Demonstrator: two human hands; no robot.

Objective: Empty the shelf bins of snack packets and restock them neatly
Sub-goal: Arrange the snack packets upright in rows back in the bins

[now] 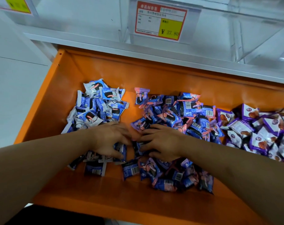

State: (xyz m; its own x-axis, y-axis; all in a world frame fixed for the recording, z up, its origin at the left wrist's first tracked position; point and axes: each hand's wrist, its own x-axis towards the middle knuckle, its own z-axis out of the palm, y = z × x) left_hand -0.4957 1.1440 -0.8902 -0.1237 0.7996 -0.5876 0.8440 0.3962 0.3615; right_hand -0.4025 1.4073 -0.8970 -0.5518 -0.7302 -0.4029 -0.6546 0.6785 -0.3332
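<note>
An orange shelf tray (pixel 95 70) holds three heaps of snack packets. Blue-and-white packets (pixel 99 104) lie at the left, blue-and-pink packets (pixel 177 111) in the middle, purple-and-white packets (pixel 261 130) at the right. My left hand (pixel 108 138) lies palm down at the near end of the blue-and-white heap, its fingers curled round a blue packet (pixel 121 150). My right hand (pixel 162 142) lies palm down on the blue-and-pink heap, its fingers bent round a dark blue packet (pixel 140 147). The two hands nearly touch at the fingertips.
Above the tray, clear plastic bins (pixel 245 30) stand on a white shelf; one carries a red and yellow price label (pixel 160 21). A second label (pixel 16 4) shows at the top left. The tray's front lip (pixel 138 213) runs below my arms. White floor lies left.
</note>
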